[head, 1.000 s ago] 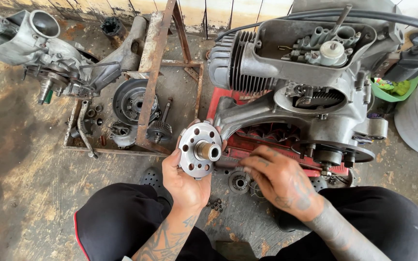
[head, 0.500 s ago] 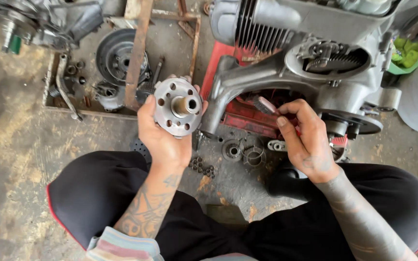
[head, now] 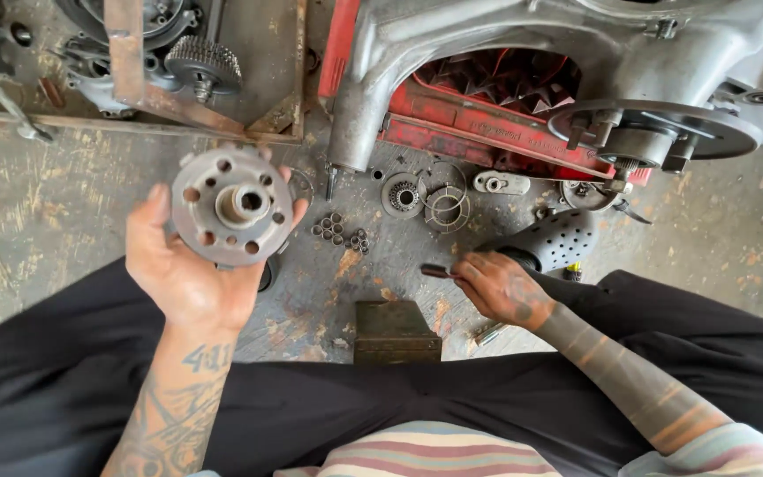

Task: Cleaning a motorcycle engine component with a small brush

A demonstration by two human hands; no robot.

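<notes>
Engine casing [head: 523, 53] cut off at frame top. Left hand [head: 189, 274] fingers cupped around drilled round hub [head: 232, 207]. Right hand [head: 502, 287] fingers pinch small dark tool [head: 439, 272] at floor; tool type unclear.

- You're working in soft, even daylight; nothing is dim.
- Shadows stay faint, darkest under the engine casing [head: 523, 53] and your left hand [head: 192, 274].
- The round hub [head: 233, 207] shows mild sheen, no harsh glare.
- Focus is crisp centrally; edges bend and smear slightly, especially your trousers [head: 64, 380].
</notes>
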